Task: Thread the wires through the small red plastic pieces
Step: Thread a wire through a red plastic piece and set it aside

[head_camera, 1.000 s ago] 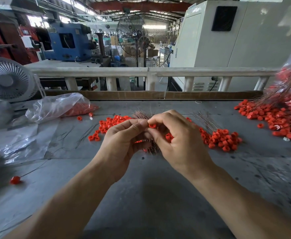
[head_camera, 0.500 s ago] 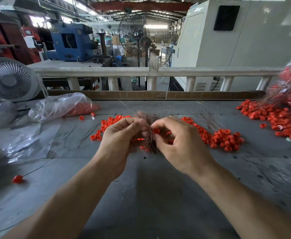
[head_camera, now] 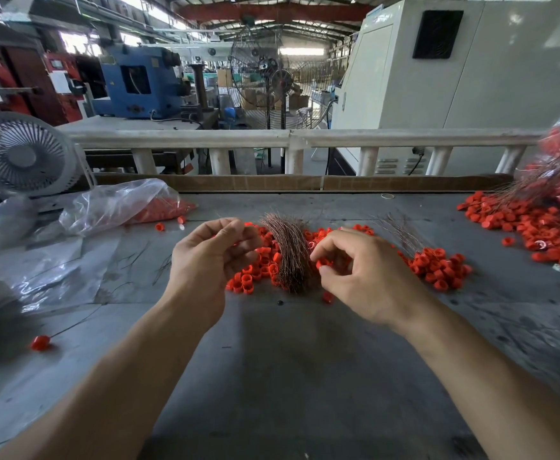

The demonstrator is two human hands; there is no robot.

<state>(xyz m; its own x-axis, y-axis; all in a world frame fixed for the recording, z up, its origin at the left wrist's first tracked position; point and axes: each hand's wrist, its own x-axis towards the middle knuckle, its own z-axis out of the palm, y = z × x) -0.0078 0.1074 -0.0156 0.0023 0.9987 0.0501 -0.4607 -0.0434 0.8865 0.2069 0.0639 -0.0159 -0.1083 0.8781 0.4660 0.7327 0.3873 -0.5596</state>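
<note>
I find my left hand with fingers curled, thumb meeting fingertips; whether it pinches a wire I cannot tell. My right hand pinches one small red ribbed plastic ring. Between them lies the stiff bundle of thin coppery wires on loose rings, judged placed within easy reach.

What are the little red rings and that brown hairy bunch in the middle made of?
The red rings look like moulded plastic: bright even colour, smooth, slightly shiny. The brown bunch seems to be thin metal wires, perhaps copper, judging by the reddish-brown gleam and stiff, fine strands. The bag to the left is clear, crinkly plastic film.
</note>
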